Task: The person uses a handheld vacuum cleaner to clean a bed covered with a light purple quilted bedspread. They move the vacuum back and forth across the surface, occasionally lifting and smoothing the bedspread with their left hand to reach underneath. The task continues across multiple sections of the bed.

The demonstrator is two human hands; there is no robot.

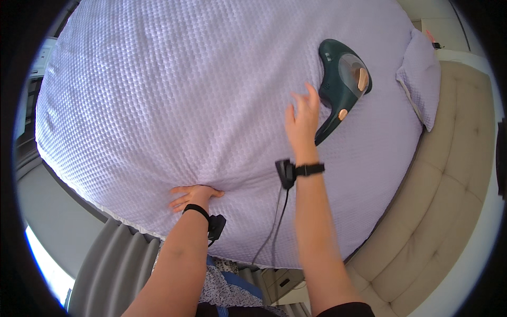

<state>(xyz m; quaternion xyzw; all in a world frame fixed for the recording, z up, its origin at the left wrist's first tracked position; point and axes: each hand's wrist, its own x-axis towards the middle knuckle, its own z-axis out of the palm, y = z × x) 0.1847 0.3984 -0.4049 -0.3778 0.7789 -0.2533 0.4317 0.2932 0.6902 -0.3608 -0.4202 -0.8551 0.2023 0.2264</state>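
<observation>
A lilac quilted bedspread [190,103] covers the mattress before me. My left hand [195,196] presses flat on it near the front edge, fingers spread, with creases fanning out from the palm. Farther over the bed, my right hand [304,115] hovers or rests lightly with bent, parted fingers and nothing in them; whether it touches the cloth I cannot tell. Just right of it lies a dark green handheld mite vacuum [336,85] with a clear dust cup and copper-coloured trim. Its handle end is partly hidden behind my right wrist.
A tufted beige headboard [427,206] curves along the right. Against it rests a lilac pillow [422,81]. Grey curtains [115,265] hang at lower left. Black straps with small devices [286,173] sit on both wrists, trailing cables. A bedside drawer unit [281,281] stands below.
</observation>
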